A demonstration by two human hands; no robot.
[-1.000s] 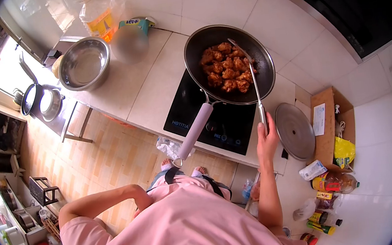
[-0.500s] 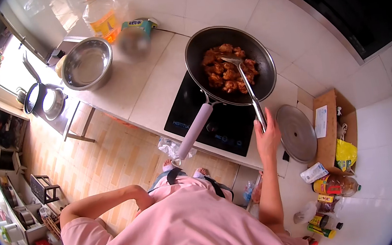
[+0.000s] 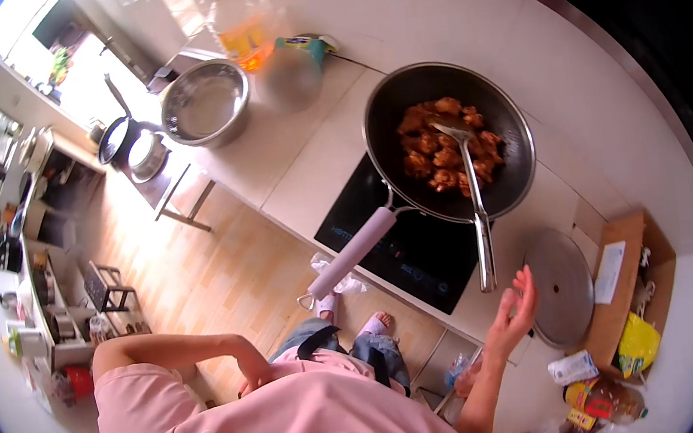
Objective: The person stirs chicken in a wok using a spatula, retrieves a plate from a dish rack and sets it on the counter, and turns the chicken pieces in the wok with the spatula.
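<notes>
A dark wok point(image 3: 519, 139) with a lilac handle point(image 3: 355, 252) sits on the black induction cooktop point(image 3: 421, 263). Reddish-brown pieces of food point(image 3: 434, 158), looking like meat in sauce, lie in it. A metal spatula point(image 3: 480, 226) rests with its blade in the food and its handle over the wok's near rim. Just below the spatula's end is my right hand point(image 3: 514, 314), open and apart from it, holding nothing. My left hand point(image 3: 253, 373) rests against my waist on the pink shirt point(image 3: 319, 419); its fingers are mostly hidden.
To the right lie a round grey lid point(image 3: 558, 286), a cardboard box point(image 3: 628, 286), a white packet point(image 3: 573, 368) and bottles. On the counter's left stand a steel basin point(image 3: 207, 104) and an oil bottle point(image 3: 239, 31). A small stool point(image 3: 111, 289) is on the floor.
My right hand has let go of the spatula and drawn back toward me, its fingers opening. The spatula stays leaning in the wok. The camera view has shifted.
</notes>
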